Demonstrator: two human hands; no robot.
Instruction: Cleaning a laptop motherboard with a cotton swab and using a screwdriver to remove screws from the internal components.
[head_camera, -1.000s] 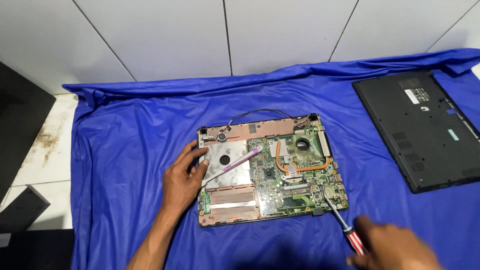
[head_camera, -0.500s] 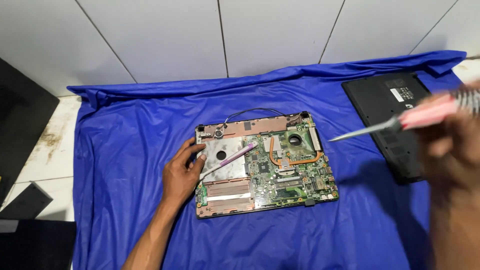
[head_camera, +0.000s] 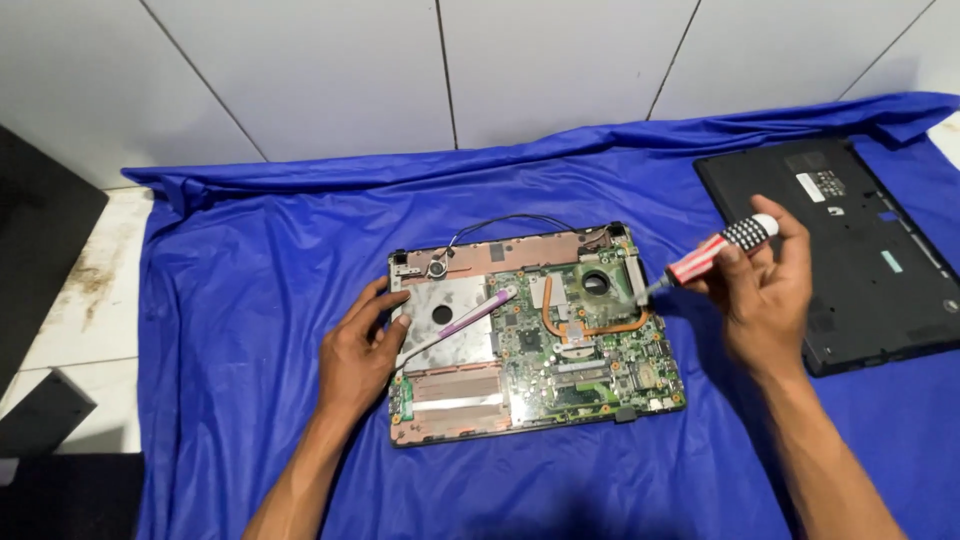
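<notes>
Screwdriver (head_camera: 715, 250) tip blurred at the board's edge; black laptop cover (head_camera: 850, 250) corner behind the right hand (head_camera: 765, 290)

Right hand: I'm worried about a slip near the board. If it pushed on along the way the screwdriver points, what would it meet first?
Most likely the right edge of the opened laptop base, near the fan. The right hand aims the screwdriver down-left, its tip about at that edge; height above it is unclear.

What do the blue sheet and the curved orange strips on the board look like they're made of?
Blue sheet: likely thin synthetic fabric, slightly glossy, with soft folds and creases. Curved strips: probably copper, bare orange metal with a dull sheen, on the green laptop board.
</notes>
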